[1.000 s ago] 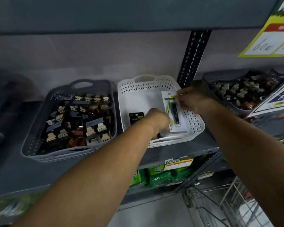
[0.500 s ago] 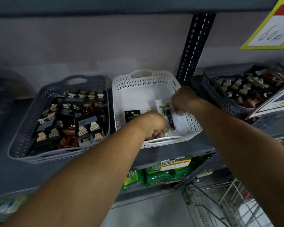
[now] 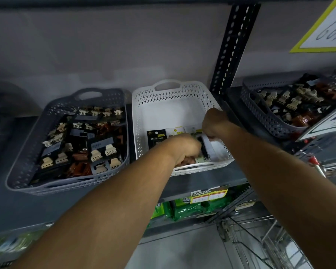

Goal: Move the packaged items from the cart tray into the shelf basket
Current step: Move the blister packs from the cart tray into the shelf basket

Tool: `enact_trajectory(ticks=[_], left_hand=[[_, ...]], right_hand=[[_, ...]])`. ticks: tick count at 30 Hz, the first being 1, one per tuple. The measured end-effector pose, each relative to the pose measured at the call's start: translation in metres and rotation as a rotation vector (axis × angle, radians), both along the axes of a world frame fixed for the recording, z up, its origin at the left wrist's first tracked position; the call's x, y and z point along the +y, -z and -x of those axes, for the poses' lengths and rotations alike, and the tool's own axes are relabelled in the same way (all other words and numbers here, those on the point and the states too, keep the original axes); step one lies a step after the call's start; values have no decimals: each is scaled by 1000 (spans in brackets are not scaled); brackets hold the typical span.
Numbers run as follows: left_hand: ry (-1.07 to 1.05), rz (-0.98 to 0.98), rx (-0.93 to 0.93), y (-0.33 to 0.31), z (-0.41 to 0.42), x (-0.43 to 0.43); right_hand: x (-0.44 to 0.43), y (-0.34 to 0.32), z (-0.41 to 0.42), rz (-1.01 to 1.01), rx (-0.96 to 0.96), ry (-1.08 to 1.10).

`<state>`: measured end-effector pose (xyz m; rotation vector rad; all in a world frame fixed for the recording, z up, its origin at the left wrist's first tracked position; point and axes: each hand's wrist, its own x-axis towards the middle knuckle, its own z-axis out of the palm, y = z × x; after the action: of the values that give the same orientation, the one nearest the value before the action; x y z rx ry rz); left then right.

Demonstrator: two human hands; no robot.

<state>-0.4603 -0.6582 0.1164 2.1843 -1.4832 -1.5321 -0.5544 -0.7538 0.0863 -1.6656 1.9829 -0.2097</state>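
Observation:
A white perforated basket (image 3: 169,90) stands on the grey shelf. Both my hands are inside its front half. My right hand (image 3: 214,123) pinches the top of a white carded package with a dark tool (image 3: 204,147), which lies low against the basket floor. My left hand (image 3: 184,149) is curled at the bottom of the same stack of packages; its fingers are hidden. A black carded package (image 3: 156,137) and a white-and-yellow one (image 3: 176,131) lie beside it on the basket floor.
A grey basket of hair claw clips (image 3: 66,136) sits to the left, another grey basket of clips (image 3: 291,105) to the right behind a perforated upright (image 3: 231,47). Green packs (image 3: 184,208) fill the shelf below. A wire cart (image 3: 270,235) is at lower right.
My right hand has lowered the white carded package from upright down into the basket. My left hand stayed at the front of the basket. The view has moved closer.

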Motion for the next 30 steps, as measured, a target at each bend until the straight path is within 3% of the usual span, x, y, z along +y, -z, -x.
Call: enact_trajectory(ticks=[1, 5, 30], left_hand=[[6, -11, 1, 0, 0, -1], [39, 29, 0, -7, 5, 2], [79, 188, 26, -8, 11, 10]], right_hand=[[-5, 5, 5, 42, 149, -102], [-2, 4, 3, 105, 325, -220], [-2, 13, 5, 166, 350, -219]])
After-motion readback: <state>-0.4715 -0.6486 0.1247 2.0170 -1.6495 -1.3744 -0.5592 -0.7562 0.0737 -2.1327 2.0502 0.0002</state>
